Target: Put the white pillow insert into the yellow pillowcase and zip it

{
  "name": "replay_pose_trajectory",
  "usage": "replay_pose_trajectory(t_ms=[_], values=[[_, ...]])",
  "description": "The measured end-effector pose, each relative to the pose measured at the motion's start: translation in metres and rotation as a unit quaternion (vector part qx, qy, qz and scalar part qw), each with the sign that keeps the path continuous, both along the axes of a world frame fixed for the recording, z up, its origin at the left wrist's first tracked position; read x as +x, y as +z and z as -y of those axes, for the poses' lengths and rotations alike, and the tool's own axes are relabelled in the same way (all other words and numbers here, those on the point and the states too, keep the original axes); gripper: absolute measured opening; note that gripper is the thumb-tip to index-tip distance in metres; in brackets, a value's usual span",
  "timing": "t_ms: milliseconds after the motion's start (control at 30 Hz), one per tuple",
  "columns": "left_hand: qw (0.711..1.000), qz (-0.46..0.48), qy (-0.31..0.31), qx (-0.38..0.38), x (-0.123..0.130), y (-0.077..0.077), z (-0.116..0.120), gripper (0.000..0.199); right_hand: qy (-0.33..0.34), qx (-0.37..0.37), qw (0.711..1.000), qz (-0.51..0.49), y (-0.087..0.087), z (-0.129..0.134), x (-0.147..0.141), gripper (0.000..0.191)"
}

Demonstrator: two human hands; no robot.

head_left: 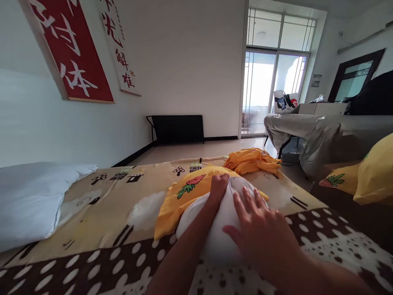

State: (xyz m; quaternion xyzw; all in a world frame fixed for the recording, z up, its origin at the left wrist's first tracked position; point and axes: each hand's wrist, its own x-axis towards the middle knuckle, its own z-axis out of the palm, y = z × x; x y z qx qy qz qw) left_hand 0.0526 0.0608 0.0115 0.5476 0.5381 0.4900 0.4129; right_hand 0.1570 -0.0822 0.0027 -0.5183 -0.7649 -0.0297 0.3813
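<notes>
A white pillow (222,229) lies in front of me on the bed, bunched up by my hands. An orange pillowcase (184,200) with a carrot print spreads behind and left of it; how far the pillow sits inside it I cannot tell. My left hand (218,188) is closed in a fist on the pillow's far edge, right by the pillowcase. Resting on the pillow's right side, my right hand (258,229) is open, fingers spread and pointing away from me. A second crumpled orange cloth (253,160) lies just beyond.
Another white pillow (27,200) lies at the left on the patterned bedsheet (119,209). An orange cushion (376,172) is at the right edge. Farther back stand a plastic-covered table (322,125) with bags and a black folded panel (178,129) against the wall.
</notes>
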Motion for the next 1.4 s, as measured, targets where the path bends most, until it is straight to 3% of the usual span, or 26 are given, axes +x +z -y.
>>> replay_pose_trajectory(t_ms=[133,233,300,500,633,800,1000,1133,1200,1300,1400], values=[[1.000,0.000,0.010,-0.018,0.003,0.011,-0.016,0.031,-0.050,0.043,0.997,0.045,0.017,-0.019,0.003,0.052],[1.000,-0.005,0.018,-0.023,-0.002,0.015,-0.027,0.030,-0.069,0.052,0.996,-0.013,0.027,-0.039,0.004,0.062],[0.999,-0.014,0.020,-0.027,-0.006,0.014,-0.033,0.028,-0.086,0.017,0.996,-0.034,0.033,-0.051,0.003,0.071],[0.999,-0.048,0.010,-0.018,-0.020,0.001,-0.054,0.027,-0.086,-0.136,0.986,0.037,0.050,-0.081,-0.006,0.074],[0.997,-0.068,0.018,-0.018,-0.025,-0.013,-0.069,0.027,-0.042,-0.132,0.987,0.087,0.040,-0.106,-0.003,0.042],[0.997,-0.072,-0.009,-0.012,-0.024,-0.027,-0.074,0.028,0.012,-0.082,0.995,0.057,0.008,-0.119,0.007,0.030],[0.991,-0.085,-0.101,0.021,-0.026,-0.024,-0.043,0.042,0.099,-0.026,0.993,-0.063,-0.026,-0.095,0.014,0.023],[0.991,-0.073,-0.054,0.099,-0.034,-0.011,-0.010,0.043,0.119,-0.033,0.989,-0.076,-0.039,-0.077,0.023,0.023],[0.987,-0.064,-0.011,0.150,-0.047,0.000,0.009,0.041,0.130,-0.029,0.988,-0.079,-0.043,-0.073,0.028,0.023],[0.977,-0.083,0.002,0.197,-0.078,0.010,0.044,0.042,0.140,-0.006,0.984,-0.108,-0.047,-0.069,0.036,0.024],[0.972,-0.124,-0.064,0.187,-0.108,0.004,0.078,0.042,0.146,0.012,0.981,-0.130,-0.053,-0.069,0.042,0.024]])
